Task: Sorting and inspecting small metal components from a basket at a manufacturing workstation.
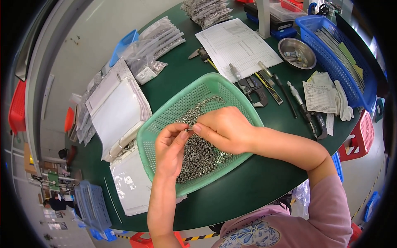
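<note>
A green perforated plastic basket (145,145) stands before me, holding a heap of small metal nut-like parts (198,159). Above the heap my left hand (170,149) is closed, pinching a small shiny metal part (189,129) between thumb and forefinger. From the other side my right hand (227,129) is closed too, its thumb and forefinger meeting at that spot. What the right fingertips grip is too small and covered to make out.
Left of the basket lies an open ring binder (118,103). Beyond are bagged parts (163,37), printed sheets (237,47), a digital micrometer (253,87) and a metal bowl (297,53). A blue basket (304,27) holds papers at the right; gloves (342,101) lie beside it.
</note>
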{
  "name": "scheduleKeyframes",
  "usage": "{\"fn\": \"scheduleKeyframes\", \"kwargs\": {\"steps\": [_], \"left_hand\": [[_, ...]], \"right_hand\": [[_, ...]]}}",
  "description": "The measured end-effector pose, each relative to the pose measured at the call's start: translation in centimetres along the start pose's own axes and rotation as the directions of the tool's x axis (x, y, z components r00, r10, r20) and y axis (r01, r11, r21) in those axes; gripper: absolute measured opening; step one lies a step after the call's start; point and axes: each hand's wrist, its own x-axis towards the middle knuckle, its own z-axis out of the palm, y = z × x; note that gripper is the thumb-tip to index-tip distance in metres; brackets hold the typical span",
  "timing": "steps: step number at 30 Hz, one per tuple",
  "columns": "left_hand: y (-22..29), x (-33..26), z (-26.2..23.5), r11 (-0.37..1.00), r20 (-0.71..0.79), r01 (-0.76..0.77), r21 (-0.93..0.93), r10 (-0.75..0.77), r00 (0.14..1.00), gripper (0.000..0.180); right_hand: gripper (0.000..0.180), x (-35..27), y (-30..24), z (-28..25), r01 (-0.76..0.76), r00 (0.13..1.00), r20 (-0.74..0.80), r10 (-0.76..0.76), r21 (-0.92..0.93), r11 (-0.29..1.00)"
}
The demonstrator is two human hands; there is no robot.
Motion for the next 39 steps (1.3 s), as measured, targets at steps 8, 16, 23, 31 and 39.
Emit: {"fn": "scheduleKeyframes", "kwargs": {"steps": [8, 16, 23, 31, 39], "left_hand": [[0.0, -0.1, 0.0, 1.0, -0.003, 0.014, -0.023, -0.014, 1.0, 0.014], [-0.3, -0.5, -0.4, 0.999, -0.06, 0.037, -0.03, -0.038, 0.997, 0.015], [0.0, -0.4, -0.1, 0.994, -0.012, 0.068, -0.082, -0.069, 0.998, 0.014], [-0.4, 0.0, 0.2, 0.992, -0.009, 0.083, -0.098, -0.084, 0.996, 0.014], [-0.2, -0.2, 0.7, 0.987, -0.059, 0.02, 0.158, -0.011, 0.998, 0.013]], "right_hand": [[0.026, 0.0, 0.1, 0.1, 0.034, 0.999, -0.017, -0.034, 0.016, 0.999], [0.027, -0.3, -0.2, 0.5, 0.071, 0.996, -0.04, -0.075, -0.087, 0.994], [0.026, -0.1, -0.3, 0.3, 0.055, 0.998, 0.004, -0.055, -0.036, 0.998], [0.033, 0.0, -0.1, -0.1, 0.011, 1.0, -0.025, -0.008, 0.151, 0.988], [0.033, -0.1, 0.1, 0.0, 0.029, 0.999, 0.015, -0.031, 0.081, 0.996]]}}
